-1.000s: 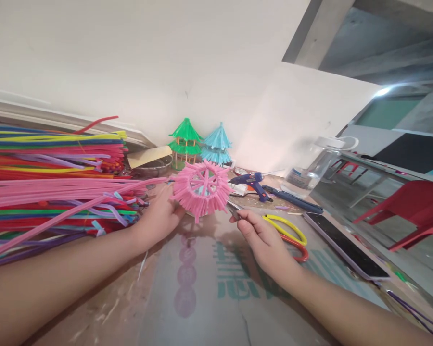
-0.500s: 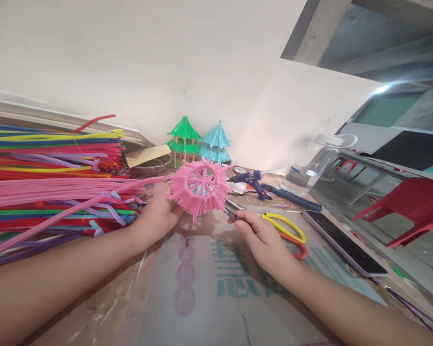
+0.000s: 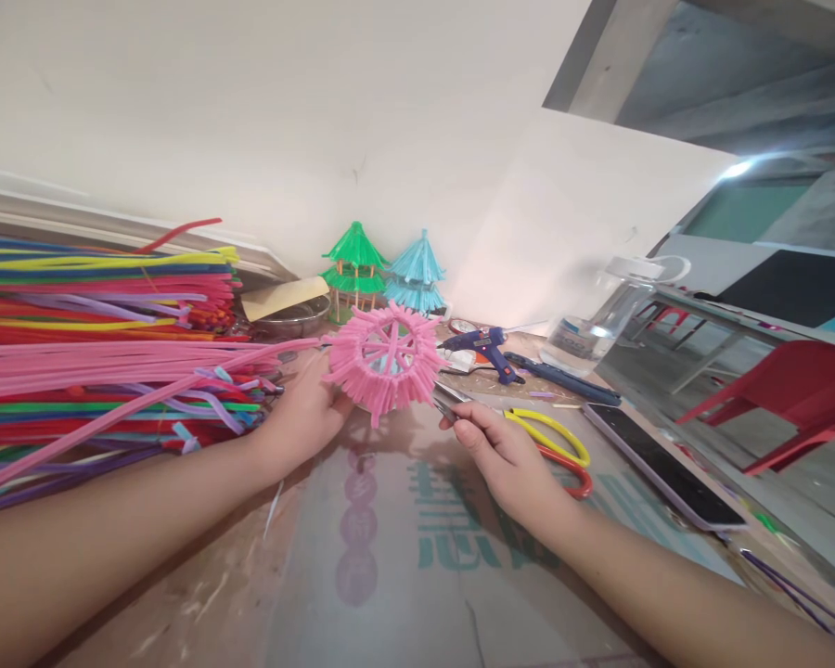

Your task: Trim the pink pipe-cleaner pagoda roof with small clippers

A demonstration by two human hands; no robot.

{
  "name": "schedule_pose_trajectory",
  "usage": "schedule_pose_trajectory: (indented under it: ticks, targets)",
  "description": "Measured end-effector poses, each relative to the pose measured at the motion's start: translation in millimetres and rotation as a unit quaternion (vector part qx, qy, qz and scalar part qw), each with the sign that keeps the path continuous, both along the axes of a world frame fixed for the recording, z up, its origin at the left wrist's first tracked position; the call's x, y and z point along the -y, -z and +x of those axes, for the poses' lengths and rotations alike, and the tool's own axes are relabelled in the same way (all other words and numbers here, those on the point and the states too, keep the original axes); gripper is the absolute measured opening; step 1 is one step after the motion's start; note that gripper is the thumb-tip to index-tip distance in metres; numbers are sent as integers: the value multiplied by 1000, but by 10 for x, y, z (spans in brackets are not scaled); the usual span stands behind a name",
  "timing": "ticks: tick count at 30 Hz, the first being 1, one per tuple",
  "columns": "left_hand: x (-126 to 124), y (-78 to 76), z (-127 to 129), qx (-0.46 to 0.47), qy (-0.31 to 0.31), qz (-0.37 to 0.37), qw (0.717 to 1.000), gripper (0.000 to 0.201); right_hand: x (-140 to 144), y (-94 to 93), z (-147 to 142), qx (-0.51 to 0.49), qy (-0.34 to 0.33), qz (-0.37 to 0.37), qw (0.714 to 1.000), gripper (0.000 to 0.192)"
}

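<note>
My left hand is closed on a pink fringed ring made of pipe cleaners, with crossed spokes in its open middle. Some of its fingertips are hidden behind the ring. A long pink pipe cleaner runs from near those fingers to the lower left. To the right of the ring, my right hand is closed around the metal part of scissors. Their yellow and orange handles stick out behind the hand, and the metal tips lie close to the ring's right edge; whether they touch cannot be told.
Bundles of coloured pipe cleaners lie at left, near a metal bowl. Green and blue pagoda-like models stand by the wall. A glue gun, water jug and phone are at right.
Both hands, the ring and the scissors keep nearly the same place. Only a slight shift of the view and a small tilt of the metal tips can be seen.
</note>
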State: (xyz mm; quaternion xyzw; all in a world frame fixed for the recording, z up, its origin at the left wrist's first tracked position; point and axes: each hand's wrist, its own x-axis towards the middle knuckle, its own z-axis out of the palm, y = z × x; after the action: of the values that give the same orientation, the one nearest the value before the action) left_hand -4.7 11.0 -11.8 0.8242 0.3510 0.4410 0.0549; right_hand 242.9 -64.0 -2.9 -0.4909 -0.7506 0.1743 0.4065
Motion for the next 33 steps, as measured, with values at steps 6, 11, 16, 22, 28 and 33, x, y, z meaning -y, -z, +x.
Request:
schedule_pose_trajectory:
  ticks: [6,11,16,22,28,33]
  targets:
    - [-9,13,0,7,-3,-3,1000,31,12,-26,-11,0,-12,1,1000,25]
    - [-12,15,12,15,6,0,1000,32,25,-42,-10,5,-18,-6,1000,26]
    - [-8,13,12,14,-2,1,1000,28,32,-47,-12,8,-10,-11,1000,28]
    - [4,2,10,3,-3,-5,1000,18,20,-42,-4,8,-16,-6,1000,28]
    - [21,-25,22,-1,5,-2,1000,22,5,-16,3,-10,-3,5,1000,27]
    - [12,-8,19,3,2,-8,1000,24,11,-14,5,-13,-11,3,1000,29]
